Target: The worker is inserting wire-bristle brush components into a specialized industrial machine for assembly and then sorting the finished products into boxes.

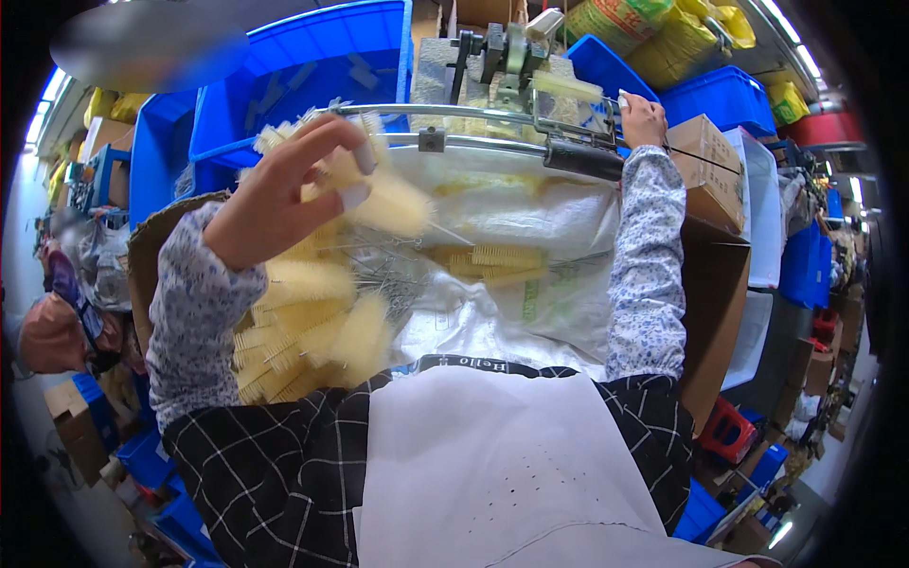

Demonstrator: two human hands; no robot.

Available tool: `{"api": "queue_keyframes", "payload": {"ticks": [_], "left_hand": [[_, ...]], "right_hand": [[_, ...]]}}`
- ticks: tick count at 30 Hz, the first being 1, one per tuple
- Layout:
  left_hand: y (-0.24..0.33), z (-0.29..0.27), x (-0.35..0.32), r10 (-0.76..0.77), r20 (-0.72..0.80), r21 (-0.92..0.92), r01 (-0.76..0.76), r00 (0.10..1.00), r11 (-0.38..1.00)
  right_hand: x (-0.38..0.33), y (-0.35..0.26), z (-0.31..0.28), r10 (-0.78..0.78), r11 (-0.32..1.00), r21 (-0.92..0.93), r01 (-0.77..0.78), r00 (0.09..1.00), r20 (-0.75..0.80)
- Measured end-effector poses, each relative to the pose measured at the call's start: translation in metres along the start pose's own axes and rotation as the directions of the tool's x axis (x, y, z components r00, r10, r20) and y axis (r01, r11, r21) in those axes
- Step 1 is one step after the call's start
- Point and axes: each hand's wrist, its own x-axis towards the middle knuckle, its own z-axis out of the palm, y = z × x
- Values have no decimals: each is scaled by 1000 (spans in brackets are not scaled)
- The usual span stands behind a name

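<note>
The left hand [284, 189] pinches a pale-yellow, soft-bristled, twisted-wire tube brush [383, 194] above the heap [303, 331], light and springy, best held by its stiff wire stem, while the right hand [642, 119] clasps the metal machine's lever [578, 114].

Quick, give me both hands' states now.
Left hand: closed on a yellow brush.
Right hand: gripping a part of the machine.
</note>
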Motion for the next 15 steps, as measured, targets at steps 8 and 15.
{"api": "queue_keyframes", "payload": {"ticks": [8, 15], "left_hand": [[-10, 7, 14, -138, 187, -234, 181, 973, 955], [-6, 58, 45, 94, 71, -162, -81, 993, 983]], "right_hand": [[-39, 36, -99, -237, 711, 631, -310, 739, 630], [-112, -168, -136, -769, 217, 876, -431, 477, 425]]}}
